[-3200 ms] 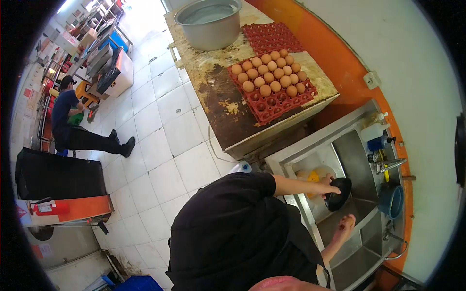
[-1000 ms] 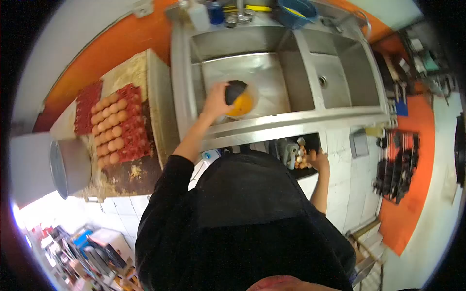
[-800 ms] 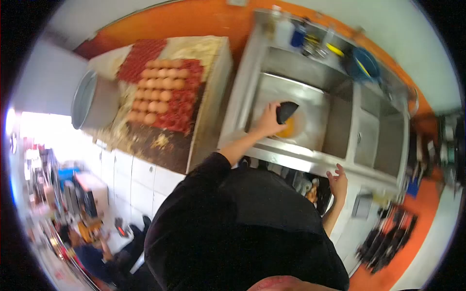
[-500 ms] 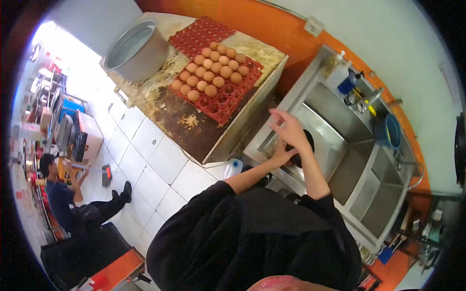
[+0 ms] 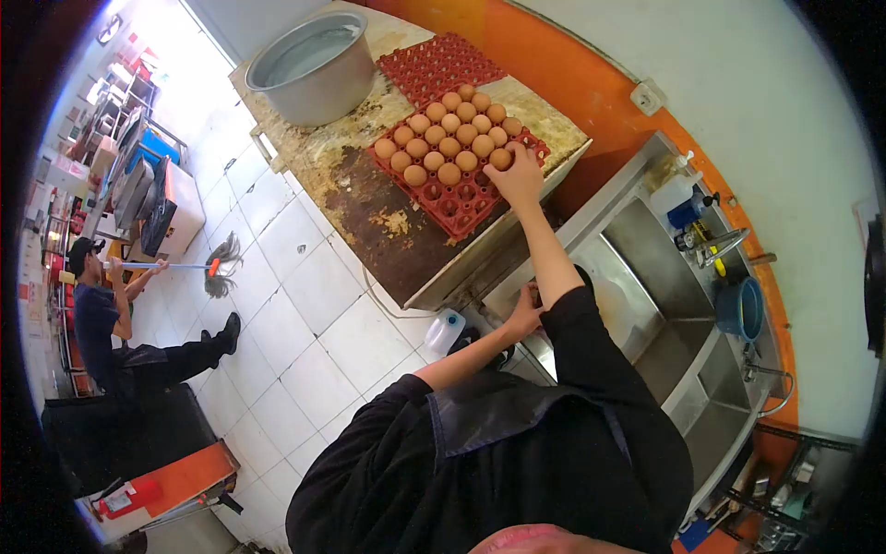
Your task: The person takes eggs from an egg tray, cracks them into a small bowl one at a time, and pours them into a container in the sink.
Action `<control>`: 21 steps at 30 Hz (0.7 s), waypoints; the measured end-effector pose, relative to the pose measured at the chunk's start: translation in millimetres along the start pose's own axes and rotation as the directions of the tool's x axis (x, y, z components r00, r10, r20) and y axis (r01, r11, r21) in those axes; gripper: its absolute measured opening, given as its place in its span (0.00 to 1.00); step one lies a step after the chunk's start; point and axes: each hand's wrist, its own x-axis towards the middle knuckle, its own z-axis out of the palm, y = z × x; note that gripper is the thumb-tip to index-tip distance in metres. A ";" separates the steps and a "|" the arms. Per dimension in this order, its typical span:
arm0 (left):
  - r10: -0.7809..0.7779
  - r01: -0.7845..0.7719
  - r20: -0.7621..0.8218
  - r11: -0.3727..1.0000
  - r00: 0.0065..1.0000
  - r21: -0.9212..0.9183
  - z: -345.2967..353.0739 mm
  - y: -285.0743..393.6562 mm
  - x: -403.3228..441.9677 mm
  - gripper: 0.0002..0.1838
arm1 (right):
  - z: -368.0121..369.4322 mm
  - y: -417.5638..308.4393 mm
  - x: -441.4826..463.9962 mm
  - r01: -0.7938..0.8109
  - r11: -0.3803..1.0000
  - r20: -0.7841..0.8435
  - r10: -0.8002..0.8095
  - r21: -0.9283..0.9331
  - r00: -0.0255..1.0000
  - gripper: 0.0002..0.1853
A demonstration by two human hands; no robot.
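My right hand (image 5: 520,177) reaches over the near edge of the red egg tray (image 5: 452,217), its fingers closed around a brown egg (image 5: 501,159) at the end of a row. Several rows of brown eggs (image 5: 449,147) fill part of the tray; the cups nearest me are bare. Over the near rim of the sink (image 5: 664,337), my left hand (image 5: 524,312) holds a black bowl (image 5: 583,276). My right forearm and sleeve hide most of that bowl.
A large metal pot (image 5: 318,88) and another red tray (image 5: 438,66) share the worn worktop (image 5: 355,208). Bottles (image 5: 672,194), a tap (image 5: 724,245) and a blue basin (image 5: 739,309) line the sink's back. A person (image 5: 101,319) holds a mop (image 5: 221,268) at left.
My right hand has gone from beside the black bowl to the egg tray and taken hold of an egg. My left hand stays at the sink with the bowl. The view has shifted.
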 end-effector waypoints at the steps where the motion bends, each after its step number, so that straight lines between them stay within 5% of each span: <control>1: -0.001 0.001 0.006 1.000 1.000 0.002 -0.7 -1.2 3.4 0.35 | -1.6 5.2 1.4 -0.003 1.000 -0.006 0.003 -0.003 1.000 0.27; 3: -0.086 0.096 -0.061 0.977 0.994 0.191 2.8 4.3 3.8 0.33 | -11.6 13.0 -1.6 -0.180 0.724 0.129 0.127 0.665 0.984 0.26; 4: -0.101 0.107 -0.038 0.974 0.994 0.201 5.7 6.1 5.1 0.33 | -19.6 20.8 -10.6 -0.395 0.272 0.353 0.191 0.878 0.916 0.23; 5: -0.126 0.137 -0.076 0.979 0.989 0.153 10.4 8.8 6.4 0.33 | -33.7 24.7 -18.7 -0.384 0.275 0.330 0.223 0.881 0.917 0.23; 7: -0.184 0.190 -0.062 0.973 0.981 0.127 24.1 18.8 8.5 0.33 | -65.2 40.3 -35.8 -0.480 -0.473 0.471 -0.148 0.738 0.870 0.23; 9: -0.239 0.247 -0.073 0.958 0.968 0.145 38.3 32.7 12.4 0.36 | -101.5 45.3 -57.0 -0.479 -0.614 0.434 -0.235 0.627 0.870 0.25; 15: -0.378 0.343 0.133 0.911 0.916 0.228 52.2 -1.7 48.6 0.40 | -200.1 108.3 -143.3 -0.275 -0.507 0.310 -0.014 0.817 0.950 0.21; 18: -0.407 0.366 0.105 0.888 0.907 0.280 85.6 6.8 41.3 0.41 | -257.1 138.2 -203.6 -0.302 -0.135 0.331 0.389 0.944 0.860 0.17; 21: -0.466 0.408 0.148 0.861 0.873 0.305 96.8 -4.1 42.9 0.40 | -288.5 181.7 -281.4 -0.586 0.275 0.216 0.745 0.763 0.631 0.20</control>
